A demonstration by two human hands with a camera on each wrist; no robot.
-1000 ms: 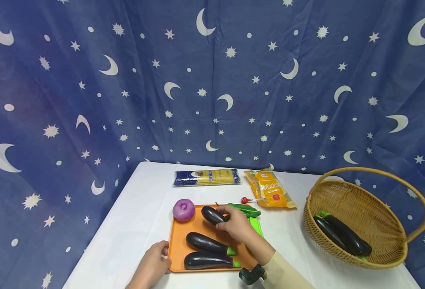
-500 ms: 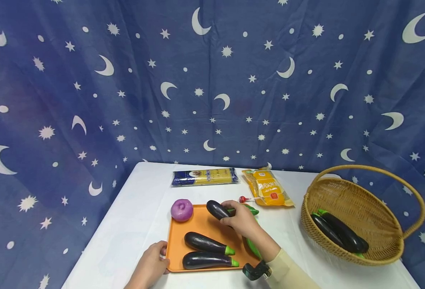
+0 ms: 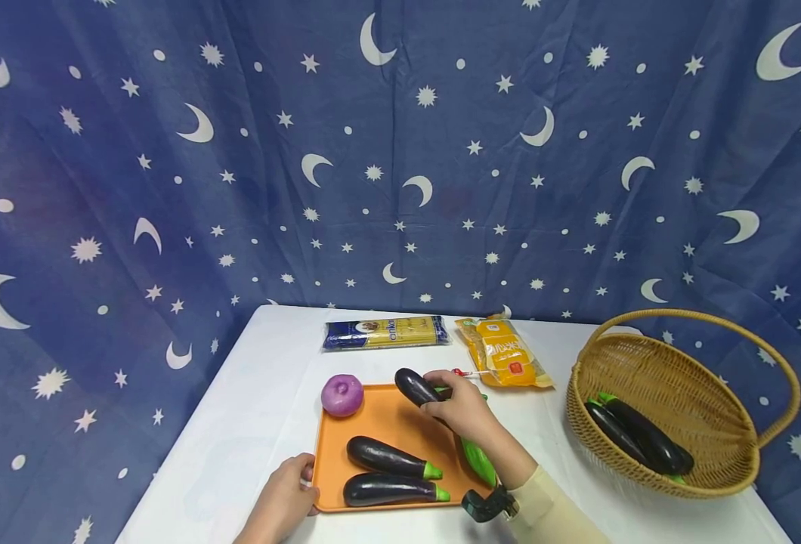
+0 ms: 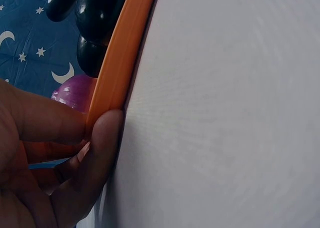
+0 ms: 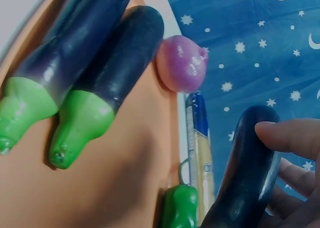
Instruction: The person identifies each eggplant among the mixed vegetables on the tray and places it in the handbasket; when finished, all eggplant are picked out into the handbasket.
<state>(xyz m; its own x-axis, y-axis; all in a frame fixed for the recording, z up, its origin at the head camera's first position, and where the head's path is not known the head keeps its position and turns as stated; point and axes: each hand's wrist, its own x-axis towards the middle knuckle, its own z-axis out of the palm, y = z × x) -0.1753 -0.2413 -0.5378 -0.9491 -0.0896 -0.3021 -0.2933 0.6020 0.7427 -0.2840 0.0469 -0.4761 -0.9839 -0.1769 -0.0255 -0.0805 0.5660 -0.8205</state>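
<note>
One held eggplant (image 3: 414,384): in the right hand (image 3: 467,409), above the far right part of the orange tray (image 3: 387,419), its rounded end reaching past the tray's far edge in the head view.
Slip risk: the glossy skin looks slick, so a loose hold could let it turn or drop.
Knock risk: carried low, its hidden end might catch the green vegetable (image 3: 478,459) by the tray's right edge.
Eggplant axis: diagonal, rounded end toward the bench's (image 3: 258,408) far left corner; the other end is hidden behind the hand, and the tilt is hard to judge.
Right-hand grip: thumb and fingers curled round the eggplant.
Left hand (image 3: 283,495): thumb and fingers pinch the tray's left edge near its near left corner; a tug could shift the tray.
Two lying eggplants (image 3: 387,458): side by side in the tray's near half, stems toward its right edge.
Purple onion (image 3: 342,396): at the tray's far left corner.
Wicker basket (image 3: 706,385): near the bench's right edge, more eggplants (image 3: 645,437) inside.
</note>
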